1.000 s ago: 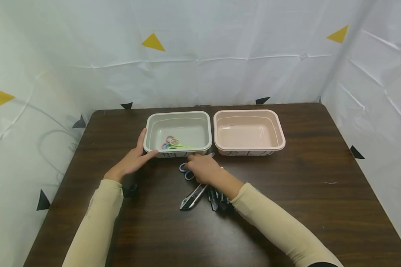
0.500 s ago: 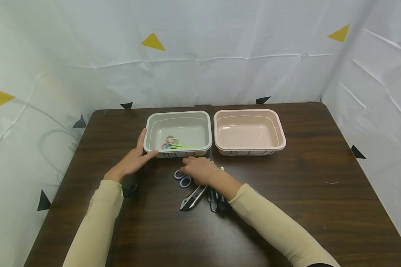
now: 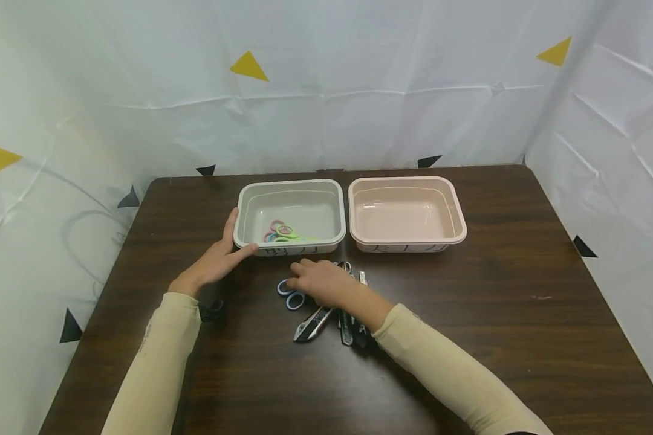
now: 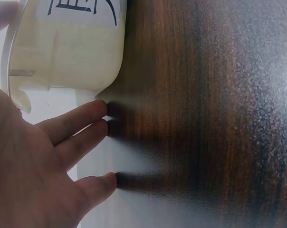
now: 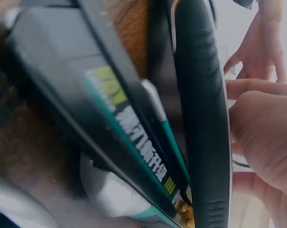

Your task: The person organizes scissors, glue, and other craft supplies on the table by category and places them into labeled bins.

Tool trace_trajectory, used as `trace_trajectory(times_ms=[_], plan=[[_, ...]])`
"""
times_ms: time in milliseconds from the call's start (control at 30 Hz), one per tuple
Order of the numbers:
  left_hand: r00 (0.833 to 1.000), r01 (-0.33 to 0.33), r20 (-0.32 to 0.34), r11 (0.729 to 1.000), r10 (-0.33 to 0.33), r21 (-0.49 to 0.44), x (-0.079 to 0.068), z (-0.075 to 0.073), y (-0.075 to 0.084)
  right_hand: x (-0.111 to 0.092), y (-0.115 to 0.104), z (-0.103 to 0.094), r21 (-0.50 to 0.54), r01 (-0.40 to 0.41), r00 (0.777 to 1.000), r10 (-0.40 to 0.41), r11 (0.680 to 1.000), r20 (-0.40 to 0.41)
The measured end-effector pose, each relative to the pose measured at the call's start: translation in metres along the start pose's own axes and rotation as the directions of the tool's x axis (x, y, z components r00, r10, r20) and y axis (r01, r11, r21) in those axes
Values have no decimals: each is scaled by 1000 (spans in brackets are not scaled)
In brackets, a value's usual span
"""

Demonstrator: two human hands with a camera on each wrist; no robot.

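Scissors with blue handles [image 3: 295, 301] lie near the middle of the head view, their two rings just left of the right hand [image 3: 326, 283], which reaches in from the lower right of the frame. Its fingers are bent over this pair and the thumb is at a ring, but the hand covers the rest, so I cannot tell whether it grips the scissors. The left hand [image 3: 217, 260], at centre left of the frame, is open: its thumb rests on the near rim of the grey box [image 3: 310, 211], and its other fingers stay spread along the left side of this box. Inside the box, toward its front, is a small group of scissors with pink, blue and yellow-green handles [image 3: 287, 232]. Right of it, well apart from both hands, stands the pink box [image 3: 408, 217]. Below the right hand, a silver and black cutter knife [image 3: 312, 326] lies diagonally, and beside it a dark cutter [image 3: 346, 329] points toward the bottom of the frame. In the right wrist view, a blurred black body with green stripe and printed characters [image 5: 138, 142] fills much of the left half. All stands on a dark brown table [image 3: 250, 386].
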State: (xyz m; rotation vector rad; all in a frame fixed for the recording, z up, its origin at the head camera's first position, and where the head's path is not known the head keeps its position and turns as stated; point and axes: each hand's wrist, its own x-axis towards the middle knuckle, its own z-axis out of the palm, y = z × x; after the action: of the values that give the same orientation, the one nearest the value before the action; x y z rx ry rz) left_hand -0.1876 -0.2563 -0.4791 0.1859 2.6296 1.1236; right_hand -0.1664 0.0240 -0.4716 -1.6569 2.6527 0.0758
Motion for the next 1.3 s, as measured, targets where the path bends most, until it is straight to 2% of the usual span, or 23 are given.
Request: trace_trajectory(times_ms=[100, 200, 300, 700, 867, 967, 1100, 1300], plan=[[1000, 0, -2, 1000, 0, 5, -1, -1, 3, -1, -3, -2, -9, 43, 996, -44, 999, -72], [1000, -4, 0, 1000, 4, 11, -2, -3, 5, -1, -7, -4, -9, 96, 983, -97, 995, -156], [1000, -6, -2, 1000, 6, 12, -3, -3, 6, -3, -12, -4, 2, 137, 969, -133, 991, -206], [1000, -8, -9, 1000, 8, 18, -3, -3, 5, -22, -37, -11, 107, 225, 944, -190, 968, -269], [1000, -15, -2, 1000, 15, 17, -2, -3, 5, -29, -41, -20, 106, 242, 932, -200, 965, -302], [1000, -14, -2, 1000, 14, 13, -2, -3, 4, -30, -39, -28, 116, 257, 918, -205, 959, -339], [1000, -14, 2, 1000, 14, 3, -2, -2, 3, -28, -30, -41, 124, 273, 887, -199, 954, -417], [1000, -20, 8, 1000, 20, -8, -3, 0, 3, -24, -1, -63, 117, 241, 851, -152, 963, -503]])
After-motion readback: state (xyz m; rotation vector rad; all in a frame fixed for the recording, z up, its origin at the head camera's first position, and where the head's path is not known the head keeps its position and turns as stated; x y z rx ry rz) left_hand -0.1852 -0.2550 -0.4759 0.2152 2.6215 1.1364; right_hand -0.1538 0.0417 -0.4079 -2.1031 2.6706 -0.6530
